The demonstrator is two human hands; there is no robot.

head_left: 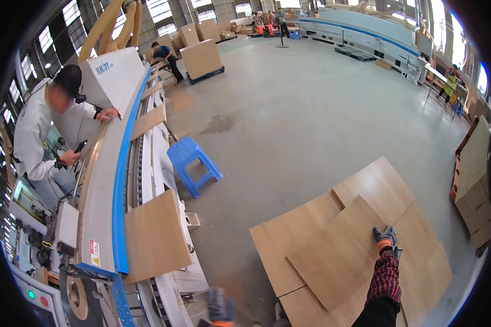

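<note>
My right hand (385, 237), in a grey and orange glove, grips the right-hand corner of a light-brown wood panel (333, 253). That panel lies askew on top of a spread of similar panels (379, 182). My left hand (220, 306), also gloved, hangs near the lower edge beside the long white machine (101, 191), smeared by motion, so its fingers cannot be made out. Another wood panel (157, 237) rests on the near end of the machine's roller track, above and left of my left hand.
A blue plastic stool (193, 163) stands beside the machine. Across the machine a person (41, 128) holds a phone-like device (81, 146). More panels (149, 121) sit along the track. A large box (202, 57) on a blue pallet and a further long machine (360, 38) stand farther off.
</note>
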